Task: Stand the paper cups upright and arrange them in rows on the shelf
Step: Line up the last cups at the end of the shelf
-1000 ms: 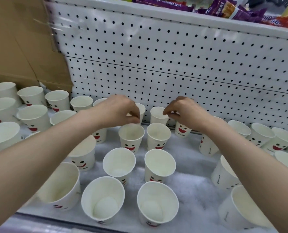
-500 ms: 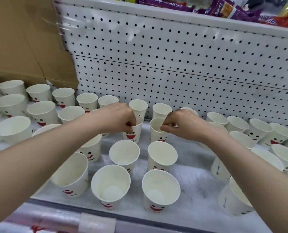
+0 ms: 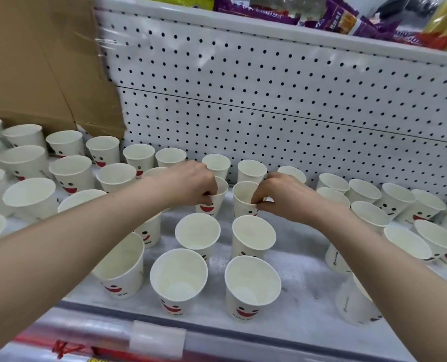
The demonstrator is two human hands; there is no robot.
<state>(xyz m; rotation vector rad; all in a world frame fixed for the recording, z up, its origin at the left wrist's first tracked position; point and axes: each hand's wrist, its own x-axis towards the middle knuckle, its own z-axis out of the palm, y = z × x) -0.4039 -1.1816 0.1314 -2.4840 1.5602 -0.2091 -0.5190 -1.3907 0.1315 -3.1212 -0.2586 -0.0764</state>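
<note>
Paper cups point(image 3: 243, 197) sit side by side, rims pinched by fingers of left hand point(image 3: 188, 184) and right hand point(image 3: 282, 197).

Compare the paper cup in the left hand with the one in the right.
The left-hand white paper cup, pinched by the left hand, shows its red smile; the right-hand white paper cup, pinched by the right hand, shows only a trace of red. The left hand hides much of its cup's mouth; the right-hand cup's mouth is mostly in view. Both stand mouth up, side by side, held at the rim.
</note>
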